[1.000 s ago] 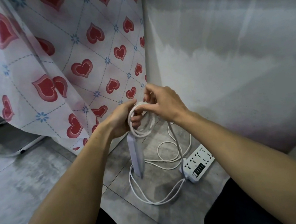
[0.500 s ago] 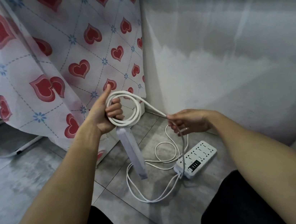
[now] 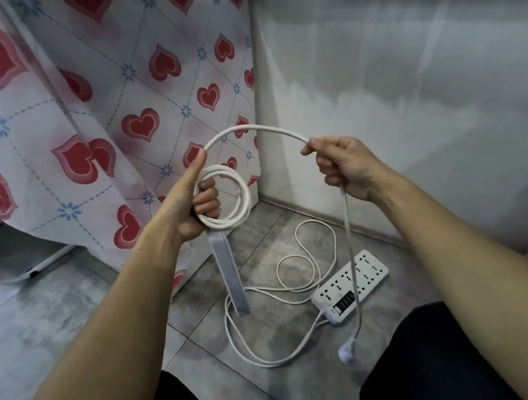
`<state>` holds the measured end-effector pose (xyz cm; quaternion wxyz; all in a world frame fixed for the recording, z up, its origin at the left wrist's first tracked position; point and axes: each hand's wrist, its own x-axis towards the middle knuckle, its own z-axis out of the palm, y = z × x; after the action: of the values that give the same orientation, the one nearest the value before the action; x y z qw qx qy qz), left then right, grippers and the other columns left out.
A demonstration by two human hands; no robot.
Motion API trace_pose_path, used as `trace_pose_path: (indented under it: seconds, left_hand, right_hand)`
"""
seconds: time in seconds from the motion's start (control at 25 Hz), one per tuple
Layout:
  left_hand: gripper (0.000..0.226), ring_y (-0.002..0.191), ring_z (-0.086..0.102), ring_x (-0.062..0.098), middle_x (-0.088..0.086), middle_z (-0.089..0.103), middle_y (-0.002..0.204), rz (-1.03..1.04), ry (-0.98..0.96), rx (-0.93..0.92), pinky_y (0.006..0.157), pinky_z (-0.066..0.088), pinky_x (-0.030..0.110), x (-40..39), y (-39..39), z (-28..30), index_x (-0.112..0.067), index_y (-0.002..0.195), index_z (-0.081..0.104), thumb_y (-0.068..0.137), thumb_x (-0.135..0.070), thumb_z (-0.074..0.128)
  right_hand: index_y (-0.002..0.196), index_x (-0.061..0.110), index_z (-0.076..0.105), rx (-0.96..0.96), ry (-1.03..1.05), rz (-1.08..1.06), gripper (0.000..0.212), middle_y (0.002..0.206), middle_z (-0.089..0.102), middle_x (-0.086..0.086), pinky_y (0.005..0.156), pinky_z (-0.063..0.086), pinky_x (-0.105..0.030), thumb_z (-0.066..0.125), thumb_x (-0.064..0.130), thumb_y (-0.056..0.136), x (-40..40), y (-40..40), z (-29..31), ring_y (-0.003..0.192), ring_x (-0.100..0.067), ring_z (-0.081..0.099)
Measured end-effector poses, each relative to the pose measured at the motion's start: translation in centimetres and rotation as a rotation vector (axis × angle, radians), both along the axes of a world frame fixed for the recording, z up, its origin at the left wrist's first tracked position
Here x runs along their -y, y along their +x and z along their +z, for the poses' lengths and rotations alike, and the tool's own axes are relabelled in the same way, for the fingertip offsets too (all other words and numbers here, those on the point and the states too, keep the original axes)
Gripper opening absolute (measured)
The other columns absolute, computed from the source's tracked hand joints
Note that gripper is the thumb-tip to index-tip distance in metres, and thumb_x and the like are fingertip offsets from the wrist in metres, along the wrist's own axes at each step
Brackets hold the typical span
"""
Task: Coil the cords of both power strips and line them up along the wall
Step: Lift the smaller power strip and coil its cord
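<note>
My left hand grips a small coil of white cord, thumb pressed on top. A slim white power strip hangs from that coil, its lower end near the floor. From the coil the cord arches over to my right hand, which holds it in curled fingers. Below that hand the cord drops to its plug, dangling just above the floor. A second white power strip lies flat on the tiles near the wall, its own cord in loose loops beside it.
A pale wall runs along the right with a skirting edge at the floor. A heart-patterned cloth hangs at the left and back. Grey floor tiles spread to the left. My dark-clad knees are at the bottom.
My right hand has risen and slid along the cord, lifting a wide arch above the coil. The plug end now hangs off the floor. The left hand keeps its coil.
</note>
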<state>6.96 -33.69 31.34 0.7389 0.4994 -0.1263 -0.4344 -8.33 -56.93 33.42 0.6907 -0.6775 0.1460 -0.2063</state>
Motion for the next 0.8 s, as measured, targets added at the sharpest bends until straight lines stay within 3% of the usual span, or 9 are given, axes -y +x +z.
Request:
trace_pose_path:
  seconds: [0.16,0.32,0.4,0.48,0.64,0.8]
  left_hand:
    - [0.059,0.032,0.022,0.006,-0.009,0.025,0.037,0.034,-0.027,-0.036,0.043,0.016,0.019,0.5,-0.2,-0.3,-0.022,0.049,0.037,0.088,-0.064,0.047]
    - [0.06,0.032,0.024,0.006,-0.009,0.026,0.037,0.082,-0.139,-0.073,0.04,0.023,0.018,0.8,0.0,-0.4,-0.021,0.049,0.038,0.094,-0.06,0.039]
    - [0.058,0.032,0.025,0.005,-0.009,0.027,0.037,0.125,-0.188,-0.126,0.04,0.024,0.017,0.9,0.0,-0.3,-0.021,0.052,0.038,0.095,-0.06,0.038]
    - [0.057,0.032,0.026,0.006,-0.008,0.029,0.037,0.206,-0.251,-0.227,0.039,0.025,0.016,1.1,0.1,-0.3,-0.021,0.054,0.037,0.095,-0.06,0.036]
    - [0.056,0.034,0.03,0.007,-0.008,0.032,0.039,0.402,-0.356,-0.301,0.039,0.031,0.017,1.2,0.6,-0.3,-0.02,0.059,0.036,0.097,-0.06,0.028]
    - [0.052,0.039,0.037,0.008,-0.006,0.038,0.044,0.487,-0.286,-0.138,0.043,0.036,0.017,1.6,0.5,-0.1,-0.019,0.064,0.041,0.1,-0.054,0.029]
  right_hand:
    - [0.08,0.012,0.071,-0.209,-0.221,-0.079,0.024,0.055,0.037,0.001,0.038,0.017,-0.017,0.057,0.023,0.097,0.5,-0.2,-2.4,0.045,-0.011,0.023]
    - [0.087,0.008,0.067,-0.483,-0.128,0.173,0.031,0.059,0.038,-0.001,0.041,0.031,-0.019,0.053,0.034,0.098,0.9,-1.5,-4.5,0.043,-0.01,0.032]
    - [0.09,0.009,0.064,-0.599,-0.034,0.275,0.035,0.06,0.045,0.0,0.056,0.047,-0.025,0.052,0.041,0.097,1.3,-2.1,-5.8,0.051,-0.012,0.043]
    - [0.092,0.011,0.064,-0.667,-0.013,0.286,0.035,0.064,0.051,0.002,0.072,0.05,-0.032,0.055,0.044,0.094,2.1,-2.7,-7.1,0.06,-0.013,0.051]
    - [0.087,0.013,0.063,-0.61,-0.043,0.132,0.014,0.072,0.057,-0.004,0.07,0.047,-0.029,0.061,0.025,0.094,3.1,-3.2,-8.7,0.066,-0.015,0.055]
    - [0.081,0.01,0.055,-0.422,-0.298,0.024,0.014,0.064,0.054,-0.008,0.046,0.038,-0.017,0.061,0.007,0.093,2.2,-1.3,-7.1,0.05,-0.01,0.047]
